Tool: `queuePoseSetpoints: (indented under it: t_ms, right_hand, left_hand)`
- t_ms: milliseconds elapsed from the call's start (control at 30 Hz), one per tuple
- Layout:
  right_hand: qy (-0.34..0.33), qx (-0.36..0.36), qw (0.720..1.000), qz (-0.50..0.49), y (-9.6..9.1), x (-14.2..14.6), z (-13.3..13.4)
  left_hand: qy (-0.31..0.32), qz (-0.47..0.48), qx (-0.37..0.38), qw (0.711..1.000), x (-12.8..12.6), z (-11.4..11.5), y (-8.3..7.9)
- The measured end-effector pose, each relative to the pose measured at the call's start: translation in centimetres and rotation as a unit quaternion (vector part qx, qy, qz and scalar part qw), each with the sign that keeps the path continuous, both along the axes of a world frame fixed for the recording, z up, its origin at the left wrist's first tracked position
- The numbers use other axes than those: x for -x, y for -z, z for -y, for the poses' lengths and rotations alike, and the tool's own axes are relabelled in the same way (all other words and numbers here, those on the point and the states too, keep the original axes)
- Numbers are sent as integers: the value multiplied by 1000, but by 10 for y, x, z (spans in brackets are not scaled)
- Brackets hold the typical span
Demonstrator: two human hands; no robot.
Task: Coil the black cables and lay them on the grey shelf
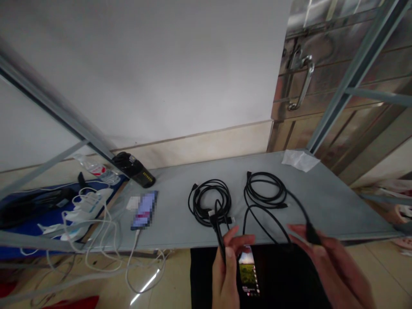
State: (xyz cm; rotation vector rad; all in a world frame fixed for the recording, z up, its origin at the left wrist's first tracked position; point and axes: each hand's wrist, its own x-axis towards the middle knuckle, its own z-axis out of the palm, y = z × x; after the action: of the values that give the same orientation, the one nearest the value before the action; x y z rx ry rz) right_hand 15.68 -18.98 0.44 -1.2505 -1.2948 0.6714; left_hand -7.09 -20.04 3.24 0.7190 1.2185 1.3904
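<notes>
My left hand (229, 268) pinches the ends of a coiled black cable (209, 201) that lies on the grey table (328, 201). My right hand (328, 266) grips the plug end of a second black cable (265, 191), whose loose coil rests on the table to the right of the first. A lit phone (248, 270) sits on a dark surface below the table edge, between my two hands.
A second phone (144, 210) with a white cord lies at the table's left. Further left are white chargers and cords (80, 214), a plastic bottle (96, 169) and a black device (133, 169). A crumpled white tissue (299, 159) sits at the far right corner.
</notes>
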Motion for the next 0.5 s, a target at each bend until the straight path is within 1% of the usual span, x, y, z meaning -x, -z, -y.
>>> queuePoseSetpoints:
  t_ms: [67,133,200,267,333,400,500]
  right_hand:
    - [-53,-37,991,116,6,19,6]
    - [-94,-104,970,199,11,34,8]
    - [-118,-175,945,248,11,43,5]
    - [-145,-220,923,280,8,48,0]
    - [-179,-236,907,298,4,47,-4]
    - [-211,-232,898,310,2,45,-3]
    - [-221,-228,897,308,3,43,3]
  left_hand:
    - [20,27,17,999,-3,2,1]
    - [31,64,29,997,-4,3,1]
    - [33,85,38,995,-3,1,-3]
    - [31,107,39,993,-1,-2,-9]
    - [30,145,27,989,2,-6,-16]
    - [37,181,1,983,4,-10,-25]
    - [65,207,-38,975,7,-15,-36]
